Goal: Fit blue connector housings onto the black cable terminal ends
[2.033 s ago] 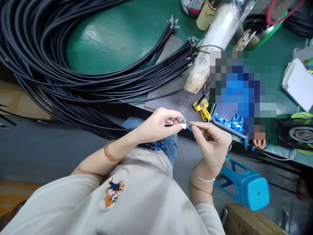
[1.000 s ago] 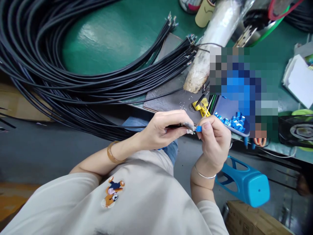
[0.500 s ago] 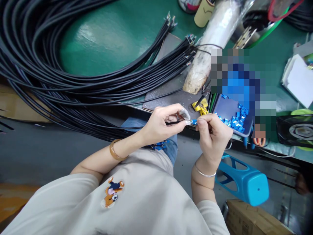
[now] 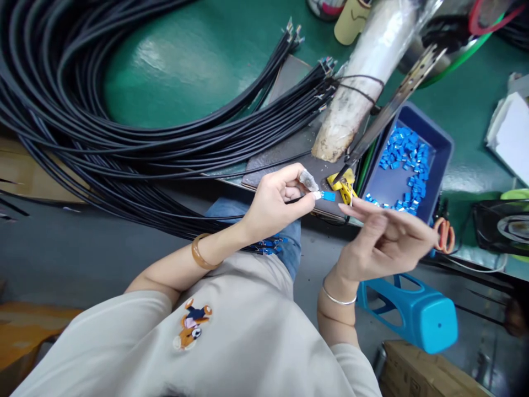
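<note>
My left hand (image 4: 278, 199) is closed in a pinch on a black cable, its thumb and a white-wrapped fingertip together at the cable's end. A small blue connector (image 4: 328, 196) sticks out to the right of that pinch, at the tip of the cable. Most of the gripped cable is hidden by the hand. To the right, apart from the connector, my right hand (image 4: 384, 237) has its fingers stretched out and slightly blurred, with nothing seen in them. Beyond it, a dark blue tray (image 4: 444, 135) holds many loose blue connectors (image 4: 418, 187).
Thick bundles of black cables (image 4: 165, 140) curve across the green bench. Behind my hands are a yellow tool (image 4: 346, 186) and a plastic-wrapped roll (image 4: 355, 99). Cables with blue ends (image 4: 270, 245) lie on my lap. Orange-handled scissors (image 4: 445, 234) and a blue stool (image 4: 438, 322) are right.
My right hand has let go of the blue connector, moved right and opened its fingers. My left hand keeps its pinch on the cable, and the connector now shows fully.
</note>
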Action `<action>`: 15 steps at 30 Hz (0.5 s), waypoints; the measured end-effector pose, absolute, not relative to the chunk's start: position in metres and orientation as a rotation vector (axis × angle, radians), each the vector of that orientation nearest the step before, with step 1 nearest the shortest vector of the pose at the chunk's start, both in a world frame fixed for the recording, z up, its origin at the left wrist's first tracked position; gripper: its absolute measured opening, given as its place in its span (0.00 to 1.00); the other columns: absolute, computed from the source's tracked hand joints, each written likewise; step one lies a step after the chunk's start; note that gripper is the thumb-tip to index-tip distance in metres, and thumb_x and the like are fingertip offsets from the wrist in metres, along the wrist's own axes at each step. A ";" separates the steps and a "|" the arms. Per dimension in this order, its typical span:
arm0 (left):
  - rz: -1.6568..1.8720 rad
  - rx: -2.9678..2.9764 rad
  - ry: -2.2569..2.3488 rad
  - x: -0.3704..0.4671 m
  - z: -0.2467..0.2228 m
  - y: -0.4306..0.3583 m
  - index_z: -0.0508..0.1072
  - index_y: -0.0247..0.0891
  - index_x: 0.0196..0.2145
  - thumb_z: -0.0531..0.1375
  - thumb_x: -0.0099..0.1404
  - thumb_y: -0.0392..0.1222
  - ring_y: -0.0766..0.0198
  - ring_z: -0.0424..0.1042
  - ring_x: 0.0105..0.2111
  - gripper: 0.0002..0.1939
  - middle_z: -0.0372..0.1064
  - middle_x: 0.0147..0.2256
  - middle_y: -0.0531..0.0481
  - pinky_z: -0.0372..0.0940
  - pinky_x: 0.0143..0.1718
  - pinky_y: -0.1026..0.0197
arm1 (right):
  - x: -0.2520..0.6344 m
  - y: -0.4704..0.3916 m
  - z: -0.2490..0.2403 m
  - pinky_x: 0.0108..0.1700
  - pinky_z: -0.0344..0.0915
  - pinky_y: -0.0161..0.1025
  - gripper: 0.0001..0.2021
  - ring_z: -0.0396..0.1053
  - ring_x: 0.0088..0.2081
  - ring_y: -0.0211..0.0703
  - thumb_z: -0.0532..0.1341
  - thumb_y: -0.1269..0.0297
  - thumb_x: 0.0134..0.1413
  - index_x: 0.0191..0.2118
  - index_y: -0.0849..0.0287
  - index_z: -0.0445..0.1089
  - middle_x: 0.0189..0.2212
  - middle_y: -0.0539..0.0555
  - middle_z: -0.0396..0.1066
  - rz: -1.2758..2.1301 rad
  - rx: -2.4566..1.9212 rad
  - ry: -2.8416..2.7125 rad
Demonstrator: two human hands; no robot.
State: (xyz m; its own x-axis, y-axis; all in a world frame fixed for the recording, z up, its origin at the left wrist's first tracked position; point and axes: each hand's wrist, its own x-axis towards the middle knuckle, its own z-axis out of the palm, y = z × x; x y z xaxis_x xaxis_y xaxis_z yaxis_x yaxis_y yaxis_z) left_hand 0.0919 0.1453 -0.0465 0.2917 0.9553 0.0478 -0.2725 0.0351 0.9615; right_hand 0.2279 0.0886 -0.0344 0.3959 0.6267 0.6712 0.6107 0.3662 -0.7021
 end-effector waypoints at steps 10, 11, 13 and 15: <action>1.097 1.138 0.771 0.095 -0.048 0.145 0.66 0.35 0.29 0.64 0.55 0.31 0.78 0.56 0.20 0.08 0.62 0.25 0.56 0.53 0.20 0.73 | 0.228 0.093 -0.046 0.40 0.80 0.39 0.07 0.80 0.44 0.45 0.66 0.73 0.56 0.40 0.55 0.74 0.44 0.53 0.80 0.205 -1.411 -1.427; 1.099 1.135 0.764 0.095 -0.048 0.146 0.66 0.34 0.29 0.64 0.55 0.31 0.78 0.56 0.20 0.08 0.62 0.25 0.56 0.53 0.19 0.73 | 0.228 0.094 -0.047 0.40 0.80 0.39 0.07 0.80 0.44 0.45 0.66 0.73 0.56 0.40 0.55 0.74 0.44 0.53 0.80 0.192 -1.405 -1.433; 1.110 1.125 0.753 0.096 -0.047 0.146 0.66 0.34 0.28 0.63 0.54 0.30 0.78 0.56 0.20 0.08 0.63 0.25 0.57 0.53 0.20 0.73 | 0.228 0.094 -0.047 0.40 0.80 0.40 0.06 0.80 0.43 0.45 0.66 0.72 0.56 0.40 0.55 0.74 0.44 0.53 0.80 0.176 -1.405 -1.447; 1.124 1.114 0.757 0.097 -0.047 0.147 0.66 0.34 0.29 0.63 0.55 0.31 0.78 0.59 0.21 0.07 0.64 0.25 0.56 0.55 0.20 0.73 | 0.228 0.094 -0.047 0.40 0.80 0.40 0.05 0.80 0.43 0.45 0.66 0.71 0.57 0.39 0.56 0.73 0.44 0.54 0.80 0.213 -1.419 -1.435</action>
